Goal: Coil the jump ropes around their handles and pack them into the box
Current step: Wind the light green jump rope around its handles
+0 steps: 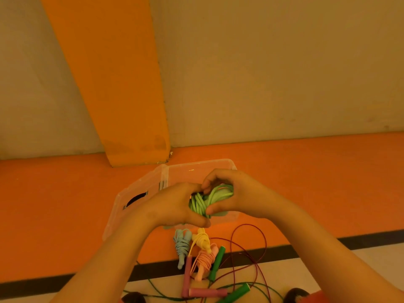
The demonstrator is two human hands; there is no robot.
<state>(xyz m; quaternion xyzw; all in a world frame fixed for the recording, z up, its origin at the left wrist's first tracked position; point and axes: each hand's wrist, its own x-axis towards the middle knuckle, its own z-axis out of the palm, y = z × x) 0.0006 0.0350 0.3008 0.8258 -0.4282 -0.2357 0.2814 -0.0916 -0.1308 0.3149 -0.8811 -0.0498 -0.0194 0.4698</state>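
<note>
Nearest, below the grip, a pink-handled rope (pixel 207 292), a green-handled rope (pixel 216 263) and a blue bundle (pixel 182 246), yellow bundle (pixel 202 240) and peach bundle (pixel 204 262) crowd the floor (pixel 306 182), then the left hand (pixel 172 206) and right hand (pixel 238 193) both squeeze the wound green jump rope (pixel 207 200) over the clear box (pixel 196 165), with the wall (pixel 273 84) beyond.

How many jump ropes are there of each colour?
Light green rope, held by left hand and right hand: 1
Blue rope: 1
Yellow rope: 1
Peach rope: 1
Pink-handled rope: 1
Dark green-handled rope: 1
Total: 6
</note>
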